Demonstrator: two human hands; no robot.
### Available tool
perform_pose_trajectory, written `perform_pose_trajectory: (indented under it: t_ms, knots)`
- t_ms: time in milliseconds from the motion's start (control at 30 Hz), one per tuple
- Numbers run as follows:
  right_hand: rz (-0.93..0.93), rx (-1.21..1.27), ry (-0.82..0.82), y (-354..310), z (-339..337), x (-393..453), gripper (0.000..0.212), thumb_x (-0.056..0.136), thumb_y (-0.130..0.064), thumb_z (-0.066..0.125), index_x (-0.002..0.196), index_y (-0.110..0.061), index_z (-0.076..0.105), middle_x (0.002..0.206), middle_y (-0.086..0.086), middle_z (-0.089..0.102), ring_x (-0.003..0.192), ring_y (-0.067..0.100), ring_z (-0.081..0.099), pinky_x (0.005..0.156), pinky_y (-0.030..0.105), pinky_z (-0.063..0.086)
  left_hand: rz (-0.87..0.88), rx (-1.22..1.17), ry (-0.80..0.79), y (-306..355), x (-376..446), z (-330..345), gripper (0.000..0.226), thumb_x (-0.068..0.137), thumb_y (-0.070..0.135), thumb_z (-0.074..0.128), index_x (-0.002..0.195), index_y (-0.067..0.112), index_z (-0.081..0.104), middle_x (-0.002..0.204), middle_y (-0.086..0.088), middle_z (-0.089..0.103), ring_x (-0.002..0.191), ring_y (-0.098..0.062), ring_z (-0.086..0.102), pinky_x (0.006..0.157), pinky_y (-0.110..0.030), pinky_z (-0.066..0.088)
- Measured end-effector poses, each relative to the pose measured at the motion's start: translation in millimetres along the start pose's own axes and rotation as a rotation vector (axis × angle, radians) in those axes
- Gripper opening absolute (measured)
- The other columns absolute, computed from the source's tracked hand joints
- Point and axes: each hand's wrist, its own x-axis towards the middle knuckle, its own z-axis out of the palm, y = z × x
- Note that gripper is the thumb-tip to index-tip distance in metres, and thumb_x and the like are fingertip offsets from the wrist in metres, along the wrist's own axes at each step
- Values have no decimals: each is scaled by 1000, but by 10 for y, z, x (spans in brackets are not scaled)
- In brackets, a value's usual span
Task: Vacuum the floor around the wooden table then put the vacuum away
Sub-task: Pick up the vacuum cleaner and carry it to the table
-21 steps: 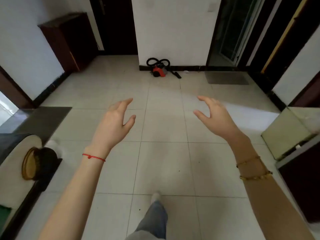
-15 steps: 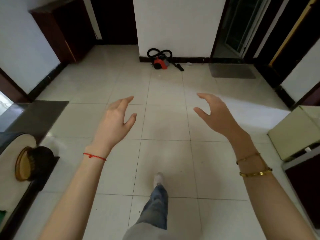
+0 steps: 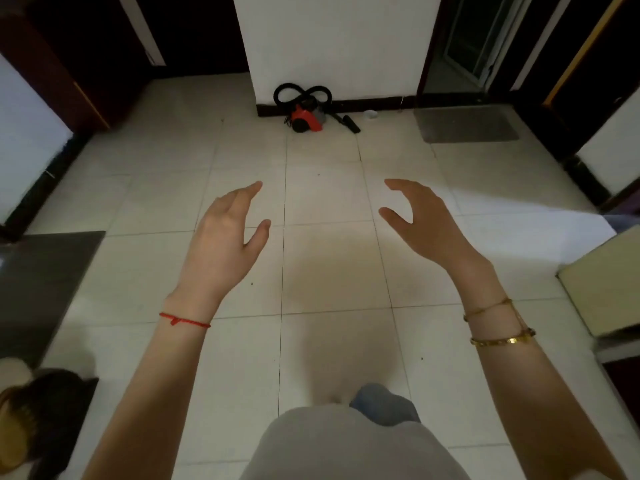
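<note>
Closer now than a moment ago, the vacuum point(image 3: 306, 114) sits larger at the top centre of the view, and the person's raised foot, seen before on the tiles below the hands, has gone from sight beneath a bent knee in blue jeans point(image 3: 382, 403) and the hem of a grey top point(image 3: 349, 445). Both bare arms reach forward over the pale tiled floor point(image 3: 329, 271). Each palm faces the other across a wide gap. On the left hand point(image 3: 225, 244) the fingers are loosely spread, relaxed, and hold nothing; a thin red string point(image 3: 183, 320) circles its wrist. On the right hand point(image 3: 426, 226) the fingers are likewise gently curved and empty, and two gold bracelets point(image 3: 498, 323) sit on that wrist. Well beyond the fingertips and roughly midway between the two hands, the vacuum lies on the floor against the dark skirting of a white wall point(image 3: 336, 39). It has a red and black body, and its black hose is coiled in two loops behind it. Its black nozzle rests on the tiles just to the right. Farther right of the vacuum, ahead of the right hand, a grey doormat point(image 3: 467, 124) lies before a dark doorway. Beside the right forearm is a pale yellowish panel point(image 3: 602, 285). Near the left elbow a dark round object shows, too blurred to identify.
</note>
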Motion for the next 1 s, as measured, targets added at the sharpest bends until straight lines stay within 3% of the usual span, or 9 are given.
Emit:
perform_pose_trajectory:
  t_ms: [267, 367, 700, 1000]
  knots:
    - [8, -46, 6, 376, 230, 1466, 52, 95, -38, 52, 143, -20, 40, 144, -3, 45, 134, 15, 39, 110, 26, 25, -39, 5, -42, -530, 1432, 586, 52, 94, 27, 55, 142, 14, 40, 137, -8, 50, 125, -25, 48, 107, -40, 39]
    - [-6, -48, -1, 565, 299, 2087, 52, 96, -37, 52, 143, -20, 40, 143, -3, 46, 133, 14, 40, 107, 22, 22, -46, 15, -53, -711, 2004, 843, 53, 94, 28, 55, 143, 16, 39, 139, -6, 49, 126, -23, 47, 108, -37, 39]
    - [-74, -44, -21, 1035, 78, 5007, 51, 96, -37, 51, 143, -21, 38, 144, -3, 45, 133, 14, 39, 105, 22, 23, -91, 60, -31, -1146, 4694, 1411, 53, 96, 32, 53, 145, 22, 36, 141, -2, 48, 127, -19, 46, 104, -29, 36]
    - [-70, -41, -58, 1472, 281, 6960, 50, 96, -38, 50, 142, -21, 39, 143, -3, 45, 133, 14, 40, 109, 31, 29, -129, 32, -45, -1747, 6413, 2019, 53, 95, 31, 53, 145, 20, 37, 140, -1, 48, 126, -18, 47, 103, -29, 39]
